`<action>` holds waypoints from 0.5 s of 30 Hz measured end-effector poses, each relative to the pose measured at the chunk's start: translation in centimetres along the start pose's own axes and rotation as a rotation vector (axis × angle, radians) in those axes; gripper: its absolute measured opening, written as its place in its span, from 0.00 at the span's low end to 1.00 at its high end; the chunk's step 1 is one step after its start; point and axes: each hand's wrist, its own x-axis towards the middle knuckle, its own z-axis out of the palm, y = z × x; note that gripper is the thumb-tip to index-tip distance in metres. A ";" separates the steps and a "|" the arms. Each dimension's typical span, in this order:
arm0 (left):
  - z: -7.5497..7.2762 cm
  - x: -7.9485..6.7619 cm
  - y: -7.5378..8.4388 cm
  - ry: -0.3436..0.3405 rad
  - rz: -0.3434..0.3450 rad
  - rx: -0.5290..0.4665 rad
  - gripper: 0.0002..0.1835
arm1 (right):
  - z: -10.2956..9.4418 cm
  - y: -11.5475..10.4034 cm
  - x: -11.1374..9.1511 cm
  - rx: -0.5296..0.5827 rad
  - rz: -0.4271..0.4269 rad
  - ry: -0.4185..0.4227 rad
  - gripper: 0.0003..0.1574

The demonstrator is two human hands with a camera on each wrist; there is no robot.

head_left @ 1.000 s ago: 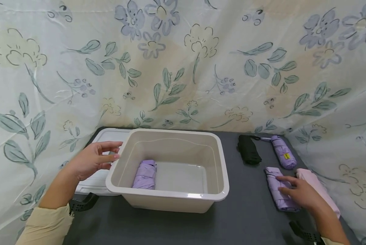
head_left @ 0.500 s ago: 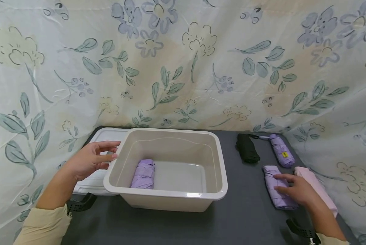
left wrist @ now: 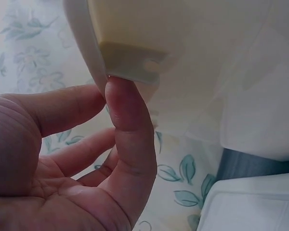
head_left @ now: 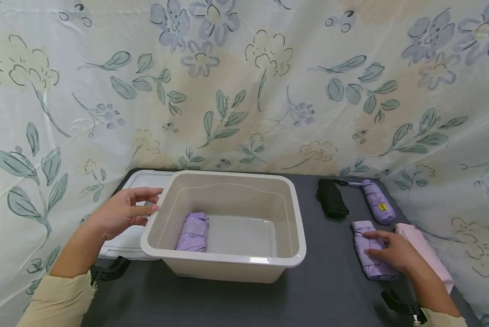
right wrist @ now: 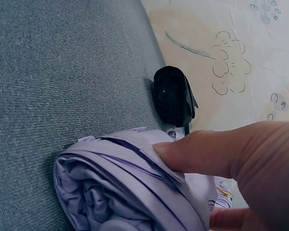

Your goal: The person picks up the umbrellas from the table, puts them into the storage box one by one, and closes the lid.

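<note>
My left hand pinches the left rim of a beige plastic bin between thumb and fingers; the left wrist view shows thumb and index finger meeting on the rim. A rolled-up purple folding umbrella lies inside, near the bin's left wall. Over at the right, my right hand grips another purple folding umbrella lying on the table. In the right wrist view, the thumb presses on this umbrella's fabric, with other fingers along its side, partly hidden.
Behind the right hand lie a black folding umbrella and a purple one with a yellow tag. A pink folded item is beside the right hand. The white lid lies left of the bin. A floral curtain hangs behind the grey table.
The right hand and the purple umbrella under it have shifted very slightly left. The left hand and the bin hold nearly the same place.
</note>
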 end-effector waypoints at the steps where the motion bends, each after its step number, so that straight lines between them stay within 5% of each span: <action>1: 0.0 0.0 0.0 0.001 -0.002 0.002 0.36 | 0.0 0.0 0.0 0.002 -0.002 0.000 0.38; 15: 0.3 -0.3 0.0 0.006 -0.004 0.008 0.36 | 0.3 0.0 0.4 -0.007 -0.044 0.022 0.35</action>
